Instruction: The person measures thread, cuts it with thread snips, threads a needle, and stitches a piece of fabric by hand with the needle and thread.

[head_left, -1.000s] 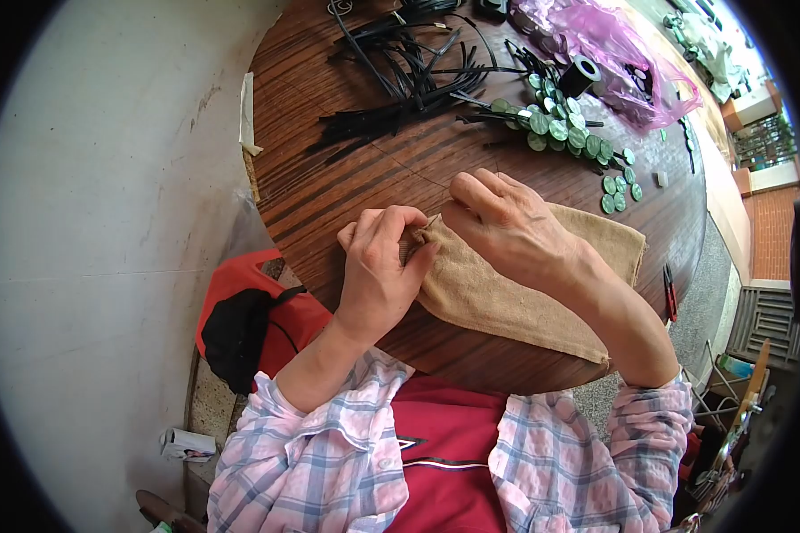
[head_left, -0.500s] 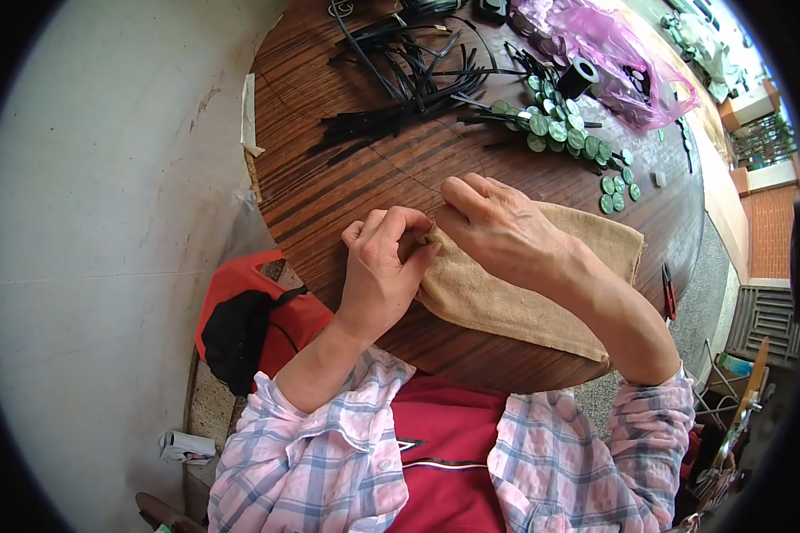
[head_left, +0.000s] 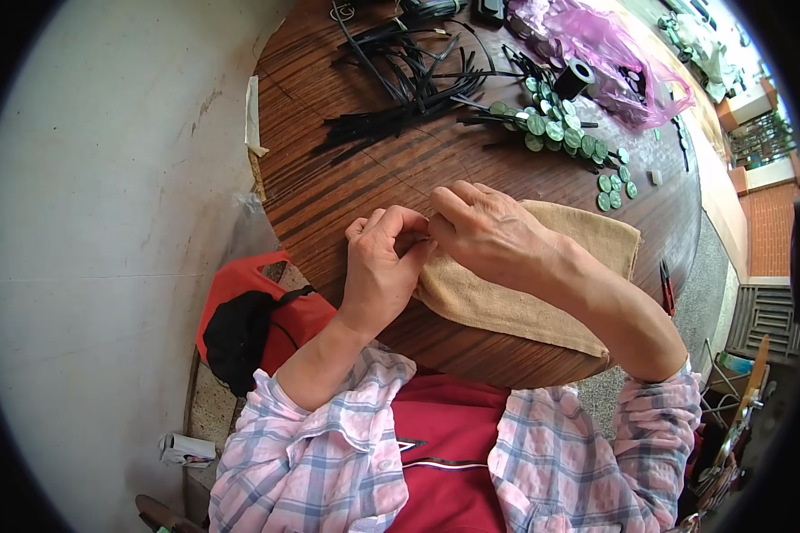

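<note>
A tan coarse-woven cloth (head_left: 507, 298), perhaps a folded piece or a flat bag, lies on the dark wooden table (head_left: 329, 191) near its front edge. My left hand (head_left: 382, 258) is closed in a pinch on the cloth's left corner, thumb against forefinger. Right at those fingertips is my right hand (head_left: 484, 226), its fingers also closed together above the cloth. Whatever it pinches is too small or hidden to make out. My right forearm crosses over the cloth and covers part of it.
Black strips (head_left: 409, 93) lie in a bundle at the back. Green discs (head_left: 564, 133) are piled right of them beside a black spool (head_left: 575, 78) and a pink plastic bag (head_left: 613, 53). A red-handled tool (head_left: 667, 289) rests at the right edge. A wall (head_left: 124, 222) stands left.
My right hand has moved slightly down and left, so its fingertips now meet those of my left hand. The left hand keeps its pinch on the cloth corner.
</note>
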{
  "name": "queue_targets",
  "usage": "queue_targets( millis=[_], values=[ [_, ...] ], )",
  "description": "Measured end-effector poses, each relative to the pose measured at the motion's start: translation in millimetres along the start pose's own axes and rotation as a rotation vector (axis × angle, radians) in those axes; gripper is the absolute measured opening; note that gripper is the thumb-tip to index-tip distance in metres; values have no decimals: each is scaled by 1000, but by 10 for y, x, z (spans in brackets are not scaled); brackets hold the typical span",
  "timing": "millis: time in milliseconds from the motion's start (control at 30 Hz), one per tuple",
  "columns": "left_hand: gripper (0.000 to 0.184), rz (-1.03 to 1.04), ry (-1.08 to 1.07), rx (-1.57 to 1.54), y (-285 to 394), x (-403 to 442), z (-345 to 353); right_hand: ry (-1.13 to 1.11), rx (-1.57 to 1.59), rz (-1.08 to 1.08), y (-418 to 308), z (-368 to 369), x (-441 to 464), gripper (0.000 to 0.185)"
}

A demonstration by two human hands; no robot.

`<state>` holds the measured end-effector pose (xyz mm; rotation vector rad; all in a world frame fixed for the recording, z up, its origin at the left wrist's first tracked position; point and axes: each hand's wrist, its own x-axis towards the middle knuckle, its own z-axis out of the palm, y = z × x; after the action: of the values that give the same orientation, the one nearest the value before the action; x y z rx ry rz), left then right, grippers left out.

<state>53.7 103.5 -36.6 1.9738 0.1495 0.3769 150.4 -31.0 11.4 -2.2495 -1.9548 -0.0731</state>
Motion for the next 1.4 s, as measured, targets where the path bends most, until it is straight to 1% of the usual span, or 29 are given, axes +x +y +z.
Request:
queue_targets(
  millis=[167, 367, 567, 700, 733, 833, 933, 1067, 1167, 1267, 1400],
  values=[
    [10, -51, 1, -73, 10, -11, 20, -23, 57, 20, 25, -62, 13, 15],
    [11, -58, -7, -90, -18, -16, 25, -36, 24, 39, 40, -81, 35, 16],
    [15, 7, 10, -6, -4, 7, 5, -83, 60, 83, 129, -186, 64, 14],
    [17, 0, 12, 13, -8, 6, -1, 91, 99, 140, 210, -244, -5, 20],
    [18, -7, 11, 2, -6, 9, -1, 51, 129, 174, 216, -306, -16, 24],
    [18, 12, 12, 6, 9, 14, -8, 46, 125, 207, 197, -402, -52, 25],
    [18, 21, 19, 22, 17, 14, -11, 43, 56, 178, 182, -348, -84, 25],
    [19, -4, 18, 11, 32, 13, -6, 78, -4, 88, 179, -196, -77, 5],
    [19, 16, 20, 20, 15, 16, -6, 39, 23, 50, 207, -163, -64, 6],
    [19, 50, 28, 73, 17, 14, -10, 89, 28, 53, 219, -102, -37, 8],
    [18, 7, 35, 32, 9, 3, 5, 24, 62, 37, 221, -120, 16, 10]
  ],
)
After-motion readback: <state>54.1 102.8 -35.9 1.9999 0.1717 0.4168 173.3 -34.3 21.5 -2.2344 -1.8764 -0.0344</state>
